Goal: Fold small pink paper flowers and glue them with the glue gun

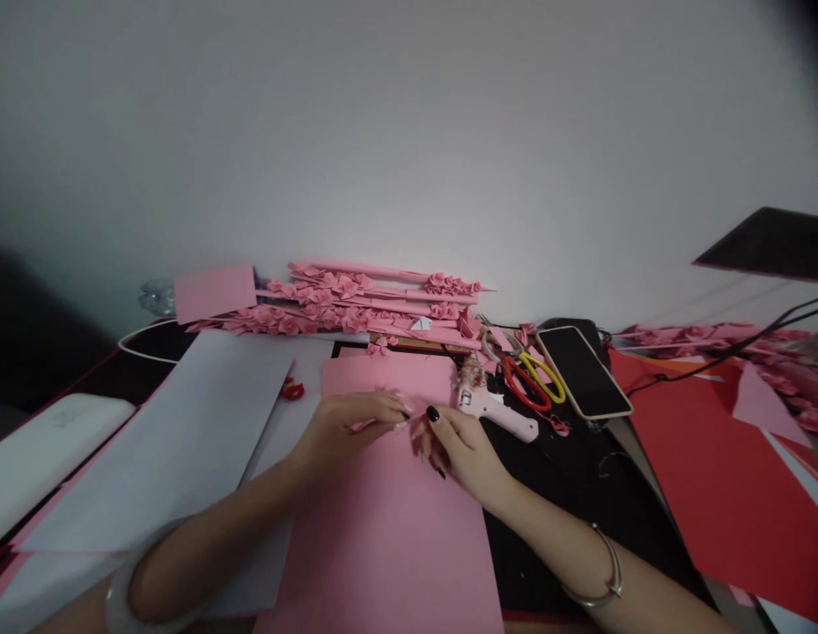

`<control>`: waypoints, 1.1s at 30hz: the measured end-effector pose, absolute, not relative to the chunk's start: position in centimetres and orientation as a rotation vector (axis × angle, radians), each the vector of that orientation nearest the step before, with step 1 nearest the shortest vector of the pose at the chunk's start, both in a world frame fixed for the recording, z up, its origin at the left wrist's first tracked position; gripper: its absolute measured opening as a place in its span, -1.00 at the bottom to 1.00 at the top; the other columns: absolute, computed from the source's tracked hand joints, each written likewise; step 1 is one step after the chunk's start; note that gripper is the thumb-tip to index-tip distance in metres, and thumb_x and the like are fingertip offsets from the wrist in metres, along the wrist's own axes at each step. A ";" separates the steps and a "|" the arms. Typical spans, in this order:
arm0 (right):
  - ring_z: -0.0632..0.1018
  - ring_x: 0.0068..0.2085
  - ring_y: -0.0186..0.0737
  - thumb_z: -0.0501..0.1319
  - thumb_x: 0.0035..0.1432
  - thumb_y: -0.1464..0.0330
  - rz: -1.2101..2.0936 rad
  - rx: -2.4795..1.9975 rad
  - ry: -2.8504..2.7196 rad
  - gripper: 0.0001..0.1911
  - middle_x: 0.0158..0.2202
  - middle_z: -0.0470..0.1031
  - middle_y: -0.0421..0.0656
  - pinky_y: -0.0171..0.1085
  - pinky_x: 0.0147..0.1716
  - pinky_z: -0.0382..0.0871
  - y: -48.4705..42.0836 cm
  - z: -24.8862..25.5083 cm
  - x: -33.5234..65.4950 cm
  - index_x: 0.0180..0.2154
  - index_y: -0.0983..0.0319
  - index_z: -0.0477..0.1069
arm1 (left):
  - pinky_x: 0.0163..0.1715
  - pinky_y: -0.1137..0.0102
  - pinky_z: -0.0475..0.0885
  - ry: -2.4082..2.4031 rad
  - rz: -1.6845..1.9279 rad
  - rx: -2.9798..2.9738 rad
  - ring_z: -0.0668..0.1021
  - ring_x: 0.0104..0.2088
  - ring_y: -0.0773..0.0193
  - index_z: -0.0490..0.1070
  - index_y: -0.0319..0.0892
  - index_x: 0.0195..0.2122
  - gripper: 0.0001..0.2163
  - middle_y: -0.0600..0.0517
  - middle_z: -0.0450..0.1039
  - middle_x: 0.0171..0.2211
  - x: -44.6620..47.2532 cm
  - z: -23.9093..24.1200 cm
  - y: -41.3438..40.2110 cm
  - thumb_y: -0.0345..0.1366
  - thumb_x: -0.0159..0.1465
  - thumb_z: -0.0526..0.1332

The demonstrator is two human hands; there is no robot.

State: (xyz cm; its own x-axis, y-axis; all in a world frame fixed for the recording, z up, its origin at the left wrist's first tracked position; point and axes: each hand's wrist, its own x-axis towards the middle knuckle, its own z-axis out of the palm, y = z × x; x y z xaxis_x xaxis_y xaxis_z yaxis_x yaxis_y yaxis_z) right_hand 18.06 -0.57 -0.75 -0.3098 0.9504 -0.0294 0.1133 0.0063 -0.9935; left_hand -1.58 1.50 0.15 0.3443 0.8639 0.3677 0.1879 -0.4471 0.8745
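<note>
The left hand [352, 427] and the right hand [458, 445] meet over the far half of a large pink paper sheet [388, 519], fingertips pinched together on a small pink paper piece [409, 412] held between them; both grips are nearly closed on it, though the piece is so small and blurred that its shape cannot be told. The right hand's nails are dark, and a silver bangle [603, 577] circles that wrist. The pink sheet lies flat on the table [567, 493], running from the hands back toward 6 o'clock. At 3 o'clock of the hands, just beside the right one, lies a pale pink glue gun [494, 409], then red-handled scissors [524, 383] and yellow-handled scissors [544, 374], then a phone [584, 372] face up. At 12 o'clock a heap of pink paper flowers on rolled stems [356, 304] lies along the wall. At 9 o'clock white paper sheets [184, 431] overlap, and far toward 3 o'clock a red sheet [718, 493] covers the table.
</note>
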 end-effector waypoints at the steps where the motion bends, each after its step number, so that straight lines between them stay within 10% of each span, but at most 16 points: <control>1: 0.26 -0.72 -0.45 0.04 0.26 0.03 1.411 -1.131 -1.504 -0.54 -0.64 0.35 -0.26 -0.42 -0.74 0.06 -0.5 -0.8 18.0 -0.47 0.26 0.33 | 0.01 0.15 0.44 0.843 1.092 1.894 0.63 -0.19 0.10 0.59 -0.07 -0.41 -0.87 -0.02 0.64 -0.29 -1.5 0.3 1.5 -0.31 0.22 0.24; 10: 0.21 -0.74 -0.47 0.10 0.24 0.09 1.381 -1.149 -1.371 -0.61 -0.69 0.32 -0.32 -0.43 -0.76 0.00 -0.2 -1.0 18.0 -0.51 0.21 0.21 | 0.02 0.20 0.43 1.027 1.110 1.794 0.51 0.02 0.10 0.50 -0.11 -0.15 -0.79 -0.10 0.50 -0.01 -1.6 0.6 1.8 -0.26 0.18 0.28; 16: 0.21 -0.72 -0.45 0.08 0.27 0.12 1.349 -1.166 -1.380 -0.61 -0.71 0.27 -0.34 -0.44 -0.73 0.01 -0.5 -1.4 18.1 -0.51 0.19 0.18 | -0.54 0.46 0.46 1.054 0.890 1.560 0.52 -0.49 0.35 0.36 -0.19 -0.21 -0.83 0.01 0.45 -0.30 -1.3 0.2 1.8 -0.21 0.26 0.17; 21: 0.21 -0.72 -0.43 0.07 0.26 0.08 1.297 -1.207 -1.412 -0.60 -0.70 0.28 -0.33 -0.42 -0.72 0.03 -0.6 -1.2 18.1 -0.50 0.19 0.18 | -0.64 0.49 0.41 0.977 0.890 1.314 0.43 -0.65 0.44 0.25 -0.15 -0.11 -0.72 0.19 0.30 -0.50 -1.1 -0.2 1.9 -0.23 0.19 0.24; 33: 0.19 -0.61 -0.37 0.07 0.28 0.20 1.019 -1.307 -1.620 -0.67 -0.65 0.15 -0.34 -0.38 -0.60 0.05 -0.8 -0.5 18.2 -0.50 0.18 0.12 | -0.60 0.49 0.35 0.989 0.859 1.459 0.37 -0.63 0.42 0.14 -0.13 -0.52 -0.73 0.20 0.12 -0.60 -1.4 0.3 1.6 -0.18 0.26 0.15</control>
